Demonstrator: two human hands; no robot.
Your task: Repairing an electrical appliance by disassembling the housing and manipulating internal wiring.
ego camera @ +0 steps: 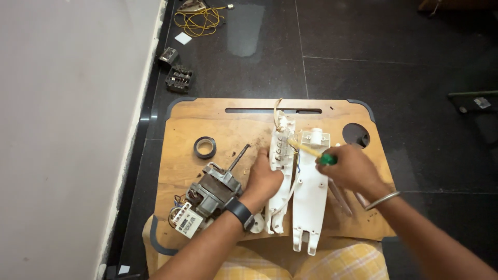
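Note:
Two long white plastic housing pieces lie side by side on a wooden lap table [192, 124]. My left hand [263, 177] presses flat on the left housing piece [282, 155], which carries several switch contacts and thin wires at its top. My right hand [348, 168] grips a screwdriver [311, 151] with a yellow and green handle, its tip pointing left at the top of the left piece. The right housing piece [310, 192] lies under the screwdriver and sticks out past the table's near edge.
An electric motor [210, 194] with a protruding shaft and a small white capacitor lies at the table's left. A roll of black tape [205, 147] sits behind it. On the dark tiled floor are black parts [179, 79] and coiled yellow wire [199, 19]. A white wall runs along the left.

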